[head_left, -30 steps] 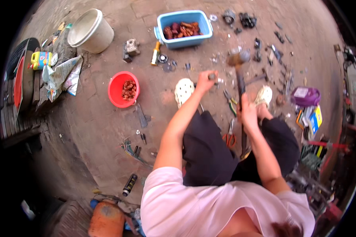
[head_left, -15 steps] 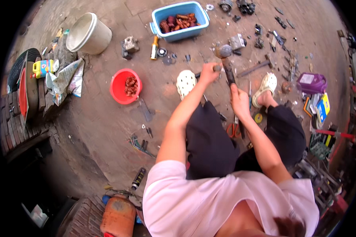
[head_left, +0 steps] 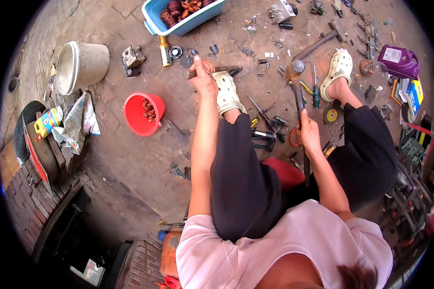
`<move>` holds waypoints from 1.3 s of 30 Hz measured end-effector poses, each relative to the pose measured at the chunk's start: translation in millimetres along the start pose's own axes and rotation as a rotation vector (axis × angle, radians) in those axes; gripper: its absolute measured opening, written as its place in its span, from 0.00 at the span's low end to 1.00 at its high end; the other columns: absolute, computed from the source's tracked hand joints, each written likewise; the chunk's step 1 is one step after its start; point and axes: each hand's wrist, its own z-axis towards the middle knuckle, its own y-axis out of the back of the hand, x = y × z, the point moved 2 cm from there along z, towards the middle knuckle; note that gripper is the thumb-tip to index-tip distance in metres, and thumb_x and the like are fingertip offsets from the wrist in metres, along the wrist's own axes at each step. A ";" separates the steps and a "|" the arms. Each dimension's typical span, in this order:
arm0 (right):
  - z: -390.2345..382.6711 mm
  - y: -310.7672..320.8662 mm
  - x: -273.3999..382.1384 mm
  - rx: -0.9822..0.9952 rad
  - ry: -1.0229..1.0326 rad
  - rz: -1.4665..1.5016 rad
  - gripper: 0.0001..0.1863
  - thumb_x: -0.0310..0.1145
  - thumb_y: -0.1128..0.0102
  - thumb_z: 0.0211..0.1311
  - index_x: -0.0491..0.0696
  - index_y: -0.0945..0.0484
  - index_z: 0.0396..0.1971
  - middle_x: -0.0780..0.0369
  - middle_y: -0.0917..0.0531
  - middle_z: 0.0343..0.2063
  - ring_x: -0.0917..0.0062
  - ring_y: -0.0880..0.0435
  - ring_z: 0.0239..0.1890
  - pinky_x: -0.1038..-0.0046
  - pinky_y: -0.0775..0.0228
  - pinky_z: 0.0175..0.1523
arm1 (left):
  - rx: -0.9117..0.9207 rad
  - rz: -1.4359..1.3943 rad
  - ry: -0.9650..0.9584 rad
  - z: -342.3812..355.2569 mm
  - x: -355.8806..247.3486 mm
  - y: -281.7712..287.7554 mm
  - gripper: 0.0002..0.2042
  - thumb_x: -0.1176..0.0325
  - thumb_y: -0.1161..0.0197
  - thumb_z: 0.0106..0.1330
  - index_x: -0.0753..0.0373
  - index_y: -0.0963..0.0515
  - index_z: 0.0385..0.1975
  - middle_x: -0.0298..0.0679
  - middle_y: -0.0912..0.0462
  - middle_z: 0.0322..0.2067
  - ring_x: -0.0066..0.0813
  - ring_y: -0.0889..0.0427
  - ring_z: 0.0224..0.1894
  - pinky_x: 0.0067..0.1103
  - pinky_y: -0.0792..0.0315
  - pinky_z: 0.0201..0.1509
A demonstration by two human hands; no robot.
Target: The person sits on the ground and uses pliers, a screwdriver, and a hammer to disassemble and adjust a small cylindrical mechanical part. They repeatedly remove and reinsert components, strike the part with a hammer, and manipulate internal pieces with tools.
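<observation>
My left hand [head_left: 203,79] is closed around a short dark metal chisel [head_left: 224,69], held nearly level just above my left clog [head_left: 226,91]. My right hand [head_left: 308,134] grips the long handle of a hammer [head_left: 299,96]; its rounded, worn head [head_left: 294,70] points away from me, between my feet. On the ground near the hammer's head lie a teal-handled screwdriver [head_left: 316,95] and a second hammer [head_left: 318,43]. Pliers and other hand tools [head_left: 265,120] lie between my legs. A silvery metal block [head_left: 280,11] with pins sits farther off.
A red bucket [head_left: 132,120] with copper pieces stands at left, below a greasy metal part [head_left: 132,59]. A blue basin [head_left: 190,24] holds copper windings. A white bucket [head_left: 94,65] lies tipped far left. A purple jug [head_left: 399,61] and my right clog [head_left: 338,72] are at right.
My left hand has moved left with the chisel, away from the hammer. The right hand has lowered the hammer toward me. The view has shifted too.
</observation>
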 end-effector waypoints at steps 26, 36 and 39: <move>-54.1 -49.3 168.3 0.862 0.887 -0.841 0.14 0.38 0.37 0.51 0.40 0.23 0.23 0.54 0.22 0.22 0.60 0.20 0.28 0.63 0.28 0.35 | 0.155 1.902 0.332 0.3 -27.6 61.1 0.20 0.53 0.39 0.60 0.70 0.19 0.32 0.59 0.19 0.32 0.54 0.19 0.42 0.38 0.26 0.47; -100.1 -55.8 232.7 1.428 1.422 -1.080 0.14 0.39 0.35 0.49 0.43 0.23 0.24 0.60 0.24 0.20 0.69 0.19 0.27 0.69 0.28 0.31 | -0.123 1.956 0.306 -32.3 6.8 154.7 0.13 0.64 0.39 0.56 0.68 0.20 0.32 0.53 0.19 0.34 0.54 0.20 0.42 0.38 0.27 0.48; -99.8 -53.9 229.9 1.376 1.409 -1.069 0.14 0.38 0.35 0.48 0.42 0.22 0.25 0.59 0.23 0.21 0.68 0.18 0.28 0.69 0.27 0.32 | -0.029 2.010 0.062 -22.9 13.2 124.3 0.11 0.66 0.39 0.55 0.68 0.20 0.32 0.52 0.20 0.34 0.53 0.21 0.42 0.38 0.27 0.48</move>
